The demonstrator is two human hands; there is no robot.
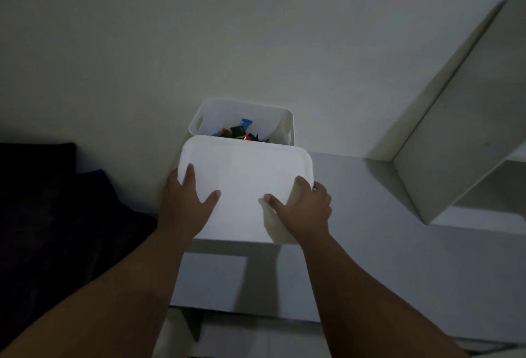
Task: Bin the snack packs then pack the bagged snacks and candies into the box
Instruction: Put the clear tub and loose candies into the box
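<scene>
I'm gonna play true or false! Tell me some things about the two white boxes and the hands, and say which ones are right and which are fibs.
1. Both hands rest on the nearer white box. True: the left hand and the right hand press on it from either side.
2. The far white bin is empty. False: colourful snack packs lie inside it.
3. The far bin stands against the wall. True.
4. The nearer box shows its open top to the camera. False: a plain flat white face is turned towards us.
5. The far bin has a handle slot in its side. True.
6. A hand reaches into the far bin. False: both hands are on the nearer box.
</scene>
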